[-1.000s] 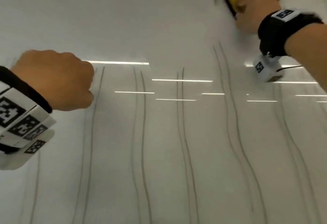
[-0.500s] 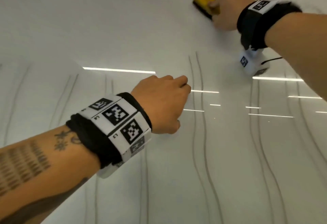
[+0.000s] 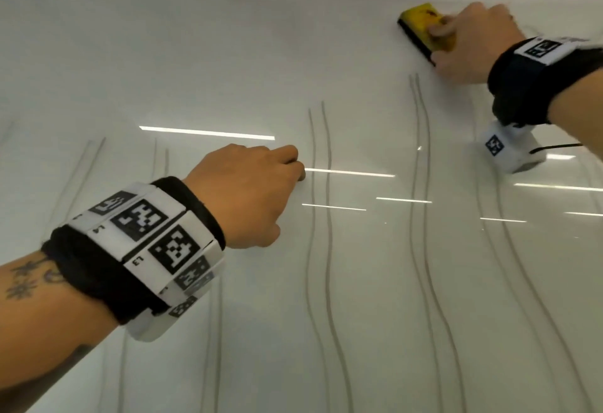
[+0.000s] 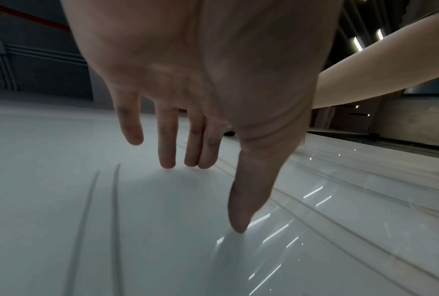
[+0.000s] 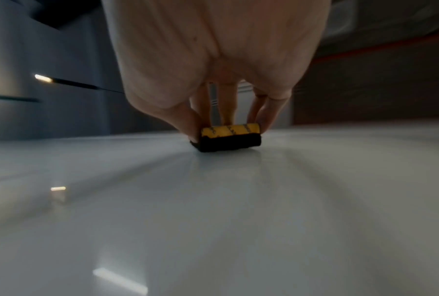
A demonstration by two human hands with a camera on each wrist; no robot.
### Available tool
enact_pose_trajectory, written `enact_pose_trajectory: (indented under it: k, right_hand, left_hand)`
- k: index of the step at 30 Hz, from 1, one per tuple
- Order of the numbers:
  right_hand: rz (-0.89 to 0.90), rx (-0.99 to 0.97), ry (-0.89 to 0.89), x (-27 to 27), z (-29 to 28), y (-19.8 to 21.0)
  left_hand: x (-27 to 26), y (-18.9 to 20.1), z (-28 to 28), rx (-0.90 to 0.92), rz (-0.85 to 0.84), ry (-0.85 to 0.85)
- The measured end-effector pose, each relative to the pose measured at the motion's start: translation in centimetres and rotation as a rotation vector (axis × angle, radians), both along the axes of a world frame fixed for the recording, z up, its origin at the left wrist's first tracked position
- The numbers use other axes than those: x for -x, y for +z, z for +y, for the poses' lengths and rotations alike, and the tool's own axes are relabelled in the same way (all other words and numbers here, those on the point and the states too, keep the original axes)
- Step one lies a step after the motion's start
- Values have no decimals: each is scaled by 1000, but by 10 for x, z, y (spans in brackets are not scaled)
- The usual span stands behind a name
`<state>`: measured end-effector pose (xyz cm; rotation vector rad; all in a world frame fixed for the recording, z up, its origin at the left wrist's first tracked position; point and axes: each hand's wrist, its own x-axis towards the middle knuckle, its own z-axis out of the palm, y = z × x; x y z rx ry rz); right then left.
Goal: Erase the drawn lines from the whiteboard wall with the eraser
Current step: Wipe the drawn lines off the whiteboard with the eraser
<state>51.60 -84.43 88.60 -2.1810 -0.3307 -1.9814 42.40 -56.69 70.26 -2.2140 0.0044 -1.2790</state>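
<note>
I stand facing a glossy whiteboard wall (image 3: pixel 202 53), both my arms raised to it. My right hand (image 3: pixel 470 44) grips a small eraser (image 3: pixel 424 29), yellow on top with a black felt pad beneath. My thumb is on one side and my fingers on the other, and the pad lies flat on the board near its top edge. My left hand (image 3: pixel 248 194) holds nothing. Its fingers hang long and relaxed, and the thumb tip (image 4: pixel 238 224) touches the board (whether the other fingertips touch, I cannot tell). Pairs of wavy grey drawn lines (image 3: pixel 321 216) run down the wall below and between my hands, so I judge that most of the erasing is not yet done. The nearest pair (image 3: pixel 419 151) starts just below the eraser. To wipe well, I should keep the felt flat, press evenly, and draw it down along each pair in overlapping strokes. Tilting the pad would likely leave thin streaks.
</note>
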Motion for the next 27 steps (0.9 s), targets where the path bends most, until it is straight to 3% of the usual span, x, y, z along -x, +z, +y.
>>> enact_pose_trajectory:
  k: [3, 10, 11, 15, 16, 20, 22, 27]
  right_hand:
    - [16, -123, 27, 5, -6, -1]
    - [-61, 542, 7, 2, 74, -60]
    - [-72, 548, 2, 2, 68, -58]
    - [-47, 181, 24, 5, 40, -29]
    - [-50, 183, 15, 6, 47, -31]
    - [-90, 538, 14, 16, 105, -74]
    - [-94, 576, 20, 13, 104, -74]
    - [14, 207, 8, 10, 69, -43]
  left_hand:
    - [0, 2, -2, 16, 5, 3]
    - [-6, 9, -13, 131, -55, -27]
    - [-7, 9, -15, 139, -54, -34]
    - [-9, 4, -9, 163, -65, -61]
    - [-9, 2, -8, 164, -64, -71]
    - [-10, -7, -7, 122, -62, -92]
    - [-10, -11, -5, 117, -52, -106]
    - [-3, -29, 4, 40, -82, -184]
